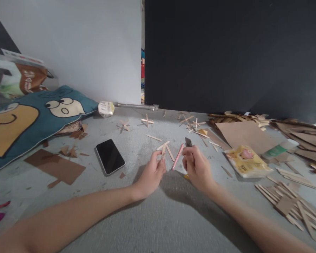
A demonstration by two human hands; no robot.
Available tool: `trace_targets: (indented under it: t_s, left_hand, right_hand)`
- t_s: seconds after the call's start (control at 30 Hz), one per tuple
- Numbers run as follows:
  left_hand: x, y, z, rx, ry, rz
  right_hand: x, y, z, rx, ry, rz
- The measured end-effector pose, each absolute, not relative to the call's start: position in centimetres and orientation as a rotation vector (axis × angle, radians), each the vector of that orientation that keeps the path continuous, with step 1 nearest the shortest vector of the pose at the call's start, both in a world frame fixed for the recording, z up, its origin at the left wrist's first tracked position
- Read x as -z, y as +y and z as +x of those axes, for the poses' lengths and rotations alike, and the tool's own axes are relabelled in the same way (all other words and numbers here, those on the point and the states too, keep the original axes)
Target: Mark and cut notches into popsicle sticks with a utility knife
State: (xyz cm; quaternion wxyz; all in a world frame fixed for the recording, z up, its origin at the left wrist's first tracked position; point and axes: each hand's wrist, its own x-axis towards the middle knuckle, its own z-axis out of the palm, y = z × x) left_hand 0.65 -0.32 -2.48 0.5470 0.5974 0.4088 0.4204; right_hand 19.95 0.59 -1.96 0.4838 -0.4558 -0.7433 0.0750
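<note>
My left hand [151, 175] rests on the grey floor with its fingers pinched on a short wooden stick [163, 151] that belongs to a small group of glued sticks [166, 147]. My right hand [196, 168] is closed around a utility knife [188, 142], whose dark blade tip points up and away from me. A pink striped pencil [177, 157] lies on the floor between the two hands.
A black phone [110, 156] lies left of my hands. A blue cushion [28, 119] and brown cardboard pieces [56, 168] are further left. Right of me lie a yellow packet [246, 161], cardboard sheets [243, 135] and several loose wooden sticks [289, 203]. A dark wall stands behind.
</note>
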Motion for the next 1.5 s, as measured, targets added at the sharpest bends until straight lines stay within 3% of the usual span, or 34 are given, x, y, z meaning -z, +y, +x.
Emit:
trace_targets:
  t_s: [0.3, 0.63, 1.03, 1.5]
  left_hand:
    - [2.2, 1.2, 0.0, -1.147, 1.137, 1.361]
    - [2.0, 2.4, -0.6, -1.041, 1.104, 1.210]
    - [1.3, 2.3, -1.0, -1.091, 1.095, 1.362]
    - [1.7, 2.5, -0.9, -1.076, 0.996, 1.209]
  right_hand:
    - [1.3, 1.3, 22.5, -0.365, -2.160, -0.760]
    - [4.3, 2.2, 22.2, -0.807, -1.412, -0.979]
    - [4.5, 2.4, 21.4, -0.532, -1.823, -1.052]
    - [2.7, 1.0, 20.7, -0.290, -1.801, -1.101]
